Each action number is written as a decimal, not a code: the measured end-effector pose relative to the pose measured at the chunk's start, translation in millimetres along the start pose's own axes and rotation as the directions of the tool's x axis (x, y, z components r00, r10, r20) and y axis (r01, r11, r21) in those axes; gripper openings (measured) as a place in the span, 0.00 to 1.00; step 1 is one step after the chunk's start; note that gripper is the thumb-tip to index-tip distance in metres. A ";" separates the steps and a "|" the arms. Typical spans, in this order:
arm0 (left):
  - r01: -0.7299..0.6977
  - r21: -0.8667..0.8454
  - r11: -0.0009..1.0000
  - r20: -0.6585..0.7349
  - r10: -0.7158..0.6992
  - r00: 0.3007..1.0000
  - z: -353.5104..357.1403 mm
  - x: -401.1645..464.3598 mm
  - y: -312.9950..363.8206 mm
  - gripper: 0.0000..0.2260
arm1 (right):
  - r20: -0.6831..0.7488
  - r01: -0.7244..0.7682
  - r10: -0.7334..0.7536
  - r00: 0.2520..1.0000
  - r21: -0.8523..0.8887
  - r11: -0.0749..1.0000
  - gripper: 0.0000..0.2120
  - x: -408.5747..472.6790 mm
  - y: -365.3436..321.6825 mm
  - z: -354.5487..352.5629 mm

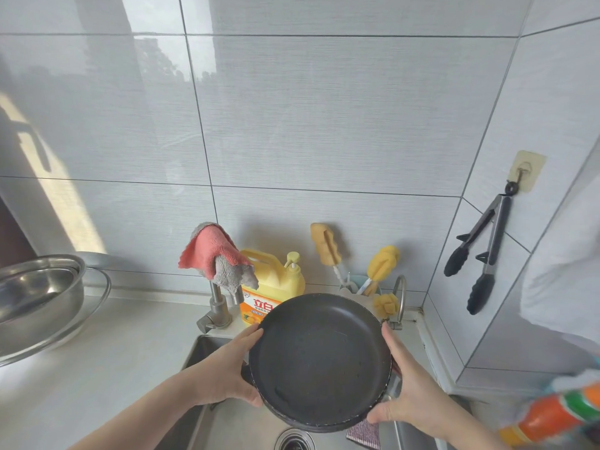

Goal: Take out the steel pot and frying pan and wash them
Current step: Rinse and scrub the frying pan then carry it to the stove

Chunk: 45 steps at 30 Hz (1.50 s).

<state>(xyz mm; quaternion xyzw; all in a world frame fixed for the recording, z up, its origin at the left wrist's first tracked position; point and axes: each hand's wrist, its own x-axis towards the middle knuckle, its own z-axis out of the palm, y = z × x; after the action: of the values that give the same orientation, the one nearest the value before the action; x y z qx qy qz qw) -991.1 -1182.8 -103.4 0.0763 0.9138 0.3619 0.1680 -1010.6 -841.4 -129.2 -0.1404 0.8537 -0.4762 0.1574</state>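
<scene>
While both hands (227, 371) grip rim, frying pan (319, 362) tilts toward camera.

My hands hold the frying pan (319, 362): black, with pale chipped specks along the rim. Steel pot (35, 287): silver. Detergent jug (276, 287): yellow, orange label. Cloth (212, 246) on the faucet: pink over grey. Tongs (480, 251): black. Wall tiles (324, 125): pale grey, fine horizontal streaks.

Frying pan held over the sink

Left hand (224, 371) and right hand (409, 388) grip opposite rims of the dark frying pan (319, 362), tilted above the sink (201, 414); the steel pot (35, 290) sits at the worktop's (97, 362) left edge.
</scene>
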 end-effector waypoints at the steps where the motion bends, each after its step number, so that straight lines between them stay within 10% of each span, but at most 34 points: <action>1: -0.003 -0.001 1.000 0.003 0.003 1.000 0.0 0.3 -0.1 0.52 | -0.003 -0.001 0.001 1.000 -0.001 1.000 0.73 -0.7 0.5 0.2; 30: -0.263 0.116 0.958 0.205 0.236 0.950 39.9 25.9 81.6 0.52 | -0.322 -0.101 0.107 0.941 0.036 0.994 0.76 -130.2 24.0 -26.1; 38: -0.453 0.142 0.880 0.368 0.378 0.850 125.2 17.0 195.2 0.54 | -0.533 -0.122 0.184 0.826 0.148 0.981 0.73 -287.9 51.1 -55.3; 45: -0.664 0.015 0.747 0.570 0.539 0.620 271.5 -46.4 341.7 0.48 | -0.728 -0.258 0.326 0.603 0.209 0.943 0.72 -505.2 83.4 -73.0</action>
<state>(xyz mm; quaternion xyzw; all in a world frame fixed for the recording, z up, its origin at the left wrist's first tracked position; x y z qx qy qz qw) -843.4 -774.1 -42.1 0.4952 0.7845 0.2553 0.2723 -587.1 -546.1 -96.3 0.2177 0.8321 -0.4933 -0.1295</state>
